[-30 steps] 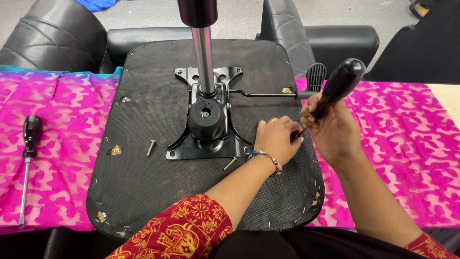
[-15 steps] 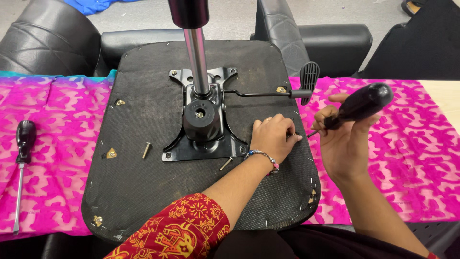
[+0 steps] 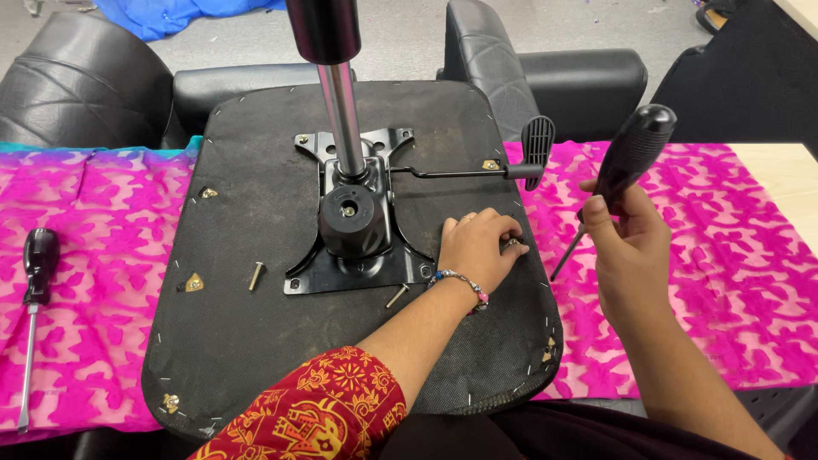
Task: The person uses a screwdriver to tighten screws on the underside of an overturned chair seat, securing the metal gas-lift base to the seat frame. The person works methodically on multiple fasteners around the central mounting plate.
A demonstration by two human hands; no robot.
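An upturned office chair seat (image 3: 256,341) lies on a pink patterned cloth (image 3: 94,307), its black metal mounting plate (image 3: 358,255) and chrome gas cylinder (image 3: 341,111) pointing up. My left hand (image 3: 477,243) rests on the seat's right edge, fingertips pinched on a small bolt (image 3: 514,246). My right hand (image 3: 626,243) holds a black-handled screwdriver (image 3: 630,158) lifted off the seat, its tip angled down over the cloth. Two loose bolts (image 3: 256,275) (image 3: 396,296) lie on the seat beside the plate.
A second black-handled screwdriver (image 3: 34,290) lies on the cloth at far left. The seat's adjustment lever (image 3: 532,153) sticks out right. Black chair armrests and backrest (image 3: 562,77) sit behind the table. Bare wooden tabletop (image 3: 784,179) shows at right.
My right hand has pulled the screwdriver away from the seat's right edge, up and to the right. My left hand has stayed at that spot, fingers closed on the bolt.
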